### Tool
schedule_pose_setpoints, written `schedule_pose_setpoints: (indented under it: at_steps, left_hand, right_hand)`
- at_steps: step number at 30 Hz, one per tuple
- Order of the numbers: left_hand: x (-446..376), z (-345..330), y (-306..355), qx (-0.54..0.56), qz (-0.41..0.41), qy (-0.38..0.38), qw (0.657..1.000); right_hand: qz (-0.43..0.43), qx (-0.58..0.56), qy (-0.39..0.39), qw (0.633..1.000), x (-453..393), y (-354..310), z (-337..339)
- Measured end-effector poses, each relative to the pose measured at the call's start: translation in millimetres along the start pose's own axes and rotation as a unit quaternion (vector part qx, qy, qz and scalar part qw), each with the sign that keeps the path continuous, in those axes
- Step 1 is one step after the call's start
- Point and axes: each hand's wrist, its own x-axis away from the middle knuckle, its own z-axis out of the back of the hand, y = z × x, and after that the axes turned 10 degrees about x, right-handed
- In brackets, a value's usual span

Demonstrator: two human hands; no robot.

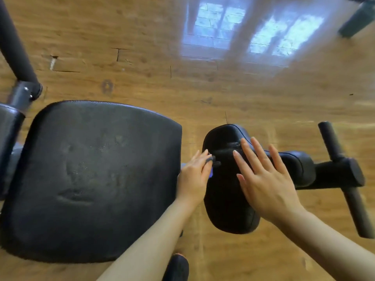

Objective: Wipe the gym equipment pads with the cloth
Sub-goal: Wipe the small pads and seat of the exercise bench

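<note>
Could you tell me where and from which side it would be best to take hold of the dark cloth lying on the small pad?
Probably at its left edge, from the left side: the cloth lies flat on the small pad, pressed down by the right hand, while the left hand already pinches a raised fold there.

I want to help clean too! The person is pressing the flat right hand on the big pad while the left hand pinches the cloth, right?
Not quite. In the head view the flat right hand presses on the small pad, not the big pad. The left hand does pinch the dark cloth at the small pad's edge.
</note>
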Motion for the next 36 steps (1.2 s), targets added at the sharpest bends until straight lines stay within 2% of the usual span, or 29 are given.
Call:
schedule_pose_setpoints:
  at_steps: [6,11,16,23,27,29,31,34,36]
  left_hand:
    - [-14,-52,4,0.142,0.100,0.120,0.977]
    - [0,-92,-13,0.171,0.041,0.149,0.973]
    - [0,-126,-45,0.120,-0.063,0.119,0.984]
    - [-15,-129,-56,0.127,-0.099,0.129,0.978]
    - [-22,-127,-61,0.139,-0.104,0.127,0.977]
    - [-17,-127,-61,0.132,-0.105,0.120,0.978]
    - [-4,-129,-60,0.089,-0.147,0.112,0.979]
    - [-15,-128,-62,0.040,-0.197,0.091,0.975]
    - [-57,-122,-53,0.042,-0.150,0.091,0.984]
  right_hand:
    - [0.011,0.065,0.010,0.998,0,30,-5]
    - [0.012,0.091,0.022,0.996,9,51,-23]
    - [-0.003,0.099,0.080,0.992,0,51,-33]
    - [-0.020,0.098,0.162,0.982,0,48,-38]
    - [-0.023,0.086,0.140,0.986,2,47,-37]
    - [-0.008,0.074,0.103,0.992,2,51,-33]
    - [0.002,0.058,0.068,0.996,0,57,-31]
    - [0.003,0.048,0.061,0.997,0,62,-32]
    - [0.002,0.041,0.071,0.997,1,60,-35]
